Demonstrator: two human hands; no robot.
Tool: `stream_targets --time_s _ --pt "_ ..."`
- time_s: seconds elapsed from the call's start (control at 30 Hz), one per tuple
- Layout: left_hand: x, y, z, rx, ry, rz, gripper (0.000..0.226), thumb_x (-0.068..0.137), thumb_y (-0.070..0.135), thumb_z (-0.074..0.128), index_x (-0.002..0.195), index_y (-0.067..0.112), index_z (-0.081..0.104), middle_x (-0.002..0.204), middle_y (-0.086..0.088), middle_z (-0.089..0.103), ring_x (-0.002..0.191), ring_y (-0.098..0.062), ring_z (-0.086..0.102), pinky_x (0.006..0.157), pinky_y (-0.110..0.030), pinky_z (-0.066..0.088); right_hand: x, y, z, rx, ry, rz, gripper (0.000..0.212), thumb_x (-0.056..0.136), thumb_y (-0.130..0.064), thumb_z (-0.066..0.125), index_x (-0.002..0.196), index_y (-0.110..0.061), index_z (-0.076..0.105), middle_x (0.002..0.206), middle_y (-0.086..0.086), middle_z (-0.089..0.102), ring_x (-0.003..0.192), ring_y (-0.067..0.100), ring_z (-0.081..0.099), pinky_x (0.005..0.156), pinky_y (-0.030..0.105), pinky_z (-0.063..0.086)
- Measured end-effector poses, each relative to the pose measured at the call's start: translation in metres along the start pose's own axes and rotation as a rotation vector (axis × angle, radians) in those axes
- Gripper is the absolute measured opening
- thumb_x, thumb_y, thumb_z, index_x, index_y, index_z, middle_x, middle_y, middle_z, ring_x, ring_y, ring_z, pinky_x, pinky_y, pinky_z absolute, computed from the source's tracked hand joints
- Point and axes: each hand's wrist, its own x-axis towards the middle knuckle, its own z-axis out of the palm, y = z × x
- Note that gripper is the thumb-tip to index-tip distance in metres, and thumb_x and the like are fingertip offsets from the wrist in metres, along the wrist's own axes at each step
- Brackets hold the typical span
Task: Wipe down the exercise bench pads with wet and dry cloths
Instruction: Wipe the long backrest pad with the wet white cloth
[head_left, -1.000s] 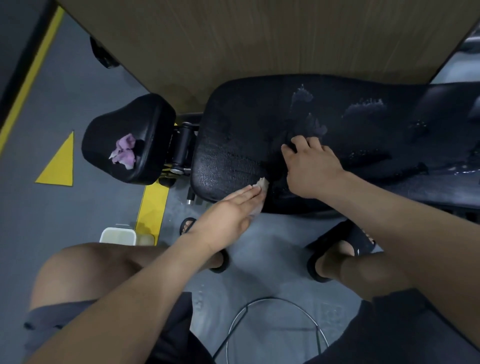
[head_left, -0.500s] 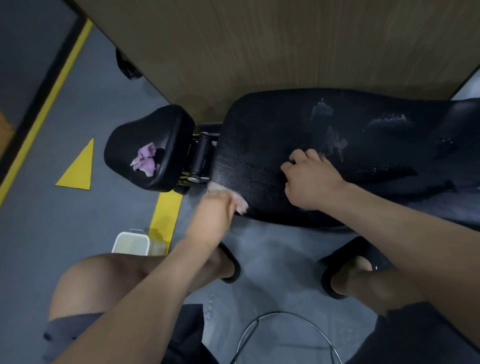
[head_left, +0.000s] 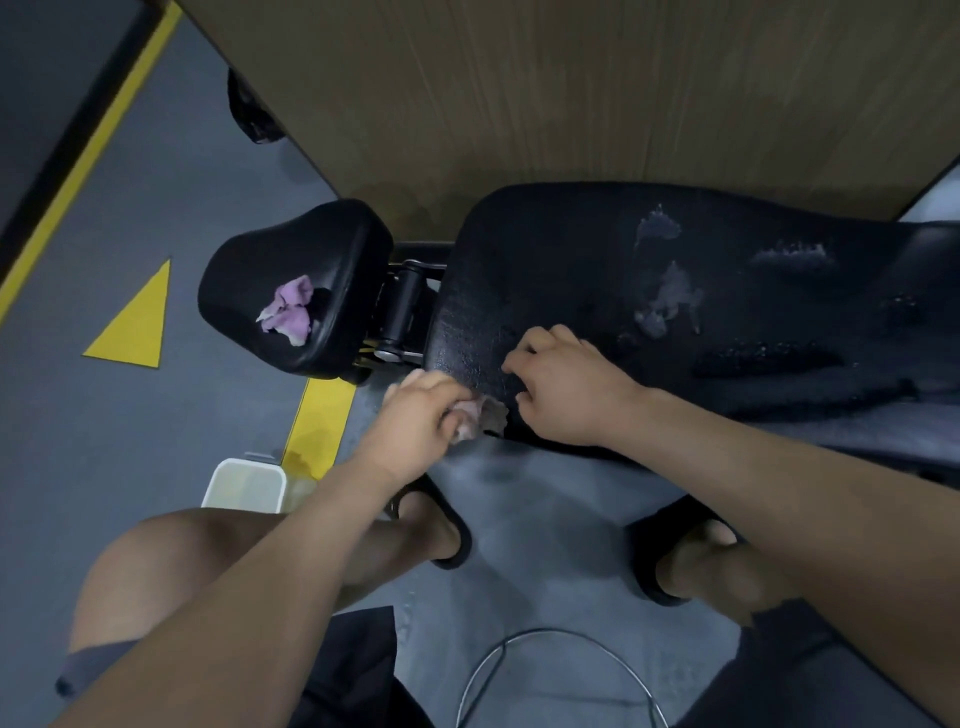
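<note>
the long back pad (head_left: 571, 270) is black, grained vinyl, rounded at its left end, and runs off the right edge of the view. pale, ragged wet patches (head_left: 670, 296) lie on its top, and darker streaks lie further right. the left hand (head_left: 421, 415) has its fingers curled round a pale, crumpled cloth (head_left: 488, 413) and holds it against the pad's near left corner; most of the cloth is hidden inside the fist and the hand is a little blurred. the right hand (head_left: 566, 389) rests just beside it on the pad, knuckles raised, fingers bent with the tips on the vinyl and nothing held that can be seen. to the left, joined by a black metal hinge roller (head_left: 402, 306), sits the smaller, smoother seat pad (head_left: 311, 234) with a crumpled purple cloth (head_left: 288, 310) lying on top. behind both pads stands a brown wood-grain panel (head_left: 519, 93). on the grey floor (head_left: 156, 441) are a yellow triangle (head_left: 135, 322), a yellow stripe (head_left: 317, 421) and a white rectangular tub (head_left: 244, 486), partly hidden by a bare knee; its contents are hard to make out. a thin wire loop (head_left: 545, 670) is cut off at the bottom edge.
</note>
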Motion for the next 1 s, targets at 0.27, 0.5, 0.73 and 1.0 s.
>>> stream_targets --time_s 0.27,0.5,0.73,1.0 --pt "-0.009 0.028 -0.024 -0.886 0.133 -0.422 0.026 0.095 0.030 0.055 0.076 0.014 0.060 0.069 -0.002 0.059 0.066 -0.018 0.054 0.069 -0.039 0.046 0.007 -0.015 0.001 0.775 -0.068 0.229 0.038 0.088 -0.032 0.074 0.122 -0.026 0.060 0.114 -0.006 0.069 0.106 0.011 0.065 0.100 0.030 0.051" --pt "-0.015 0.047 -0.027 -1.550 0.025 -0.498 0.044 0.107 0.030 0.048 0.131 -0.007 0.057 0.128 -0.026 0.066 0.125 -0.038 0.062 0.108 -0.049 0.048 0.010 -0.022 -0.003 1.375 -0.007 0.369 0.011 0.095 -0.007 0.068 0.090 -0.013 0.060 0.075 0.004 0.064 0.062 0.010 0.060 0.061 0.023 0.053" --pt "-0.013 0.027 -0.019 -1.308 0.107 -0.609 0.018 0.103 0.007 0.051 0.096 -0.005 0.062 0.090 -0.018 0.070 0.086 -0.029 0.067 0.073 -0.036 0.058 0.021 -0.023 -0.001 1.488 0.014 0.428 0.030 0.090 0.015 0.060 0.104 -0.012 0.058 0.102 0.015 0.063 0.081 0.022 0.067 0.068 0.032 0.062" --pt "0.008 -0.004 -0.022 -1.165 0.181 -0.596 0.020 0.094 0.018 0.072 0.113 0.017 0.066 0.096 -0.005 0.076 0.089 -0.025 0.068 0.087 -0.044 0.055 0.050 -0.021 0.014 1.004 0.182 0.395 0.023 0.088 -0.004 0.063 0.100 -0.024 0.061 0.089 0.001 0.063 0.080 0.014 0.062 0.079 0.033 0.058"
